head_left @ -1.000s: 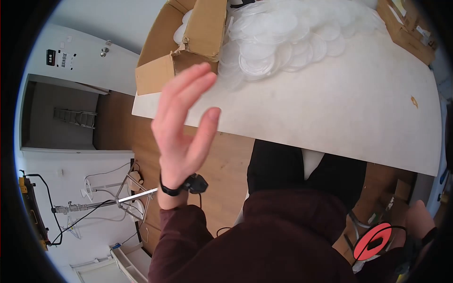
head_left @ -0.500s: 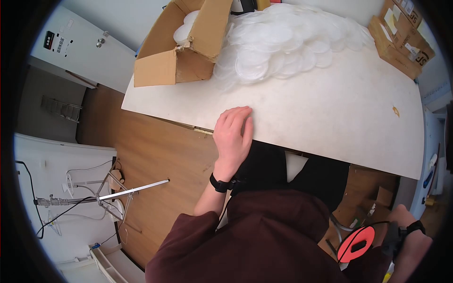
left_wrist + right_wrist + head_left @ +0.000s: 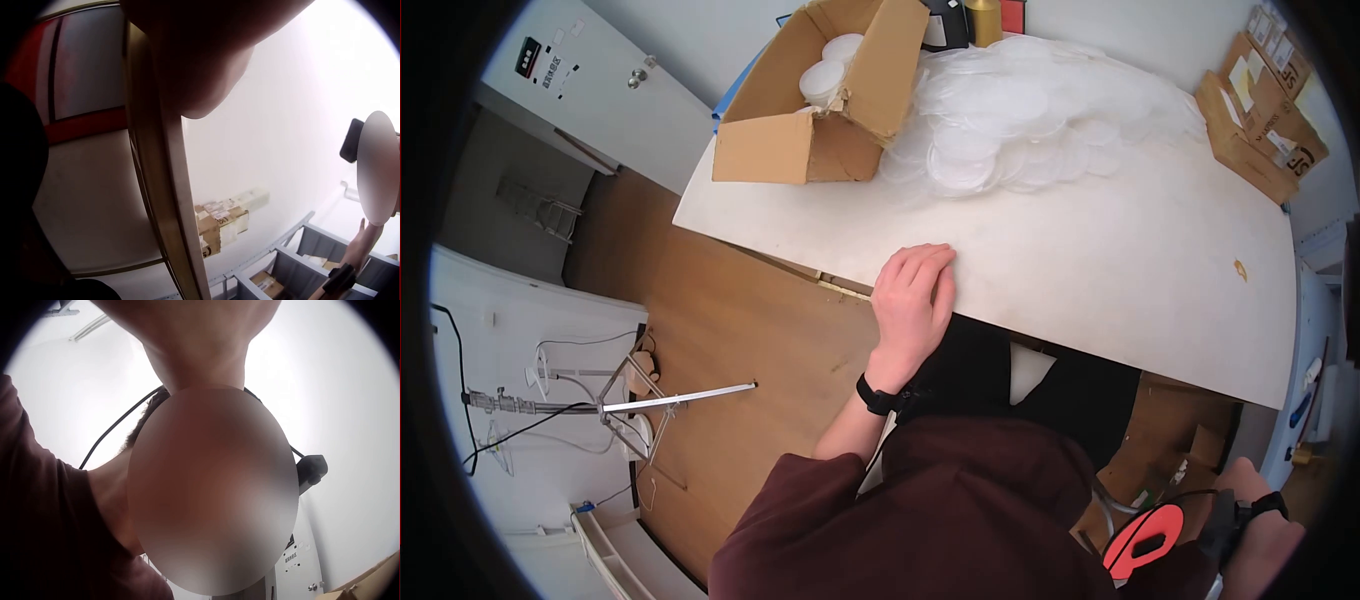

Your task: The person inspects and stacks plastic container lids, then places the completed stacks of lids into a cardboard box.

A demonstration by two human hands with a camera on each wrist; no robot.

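Observation:
My left hand (image 3: pixel 915 295) rests at the near edge of the white table (image 3: pixel 1100 260), its fingers together and gently bent over the top. Nothing shows under or between them. In the left wrist view my right hand (image 3: pixel 366 240) is raised beside the blurred head, with one digit pointing up and the others hidden. The dark head camera (image 3: pixel 352 141) juts out there above it. Only part of the right hand shows at the head view's lower right corner. Farther back on the table lies a heap of translucent plastic discs (image 3: pixel 1020 130).
An open cardboard box (image 3: pixel 765 150) with white round lids (image 3: pixel 822 80) stands at the table's back left. Taped cartons (image 3: pixel 1265 120) stack up at the back right. A light stand (image 3: pixel 670 400) is on the floor to the left, and a red-orange disc (image 3: pixel 1145 540) lies low right.
My left hand came down from the air in front of the box onto the table edge, then stayed there. The right arm remains raised. The head view has shifted slightly.

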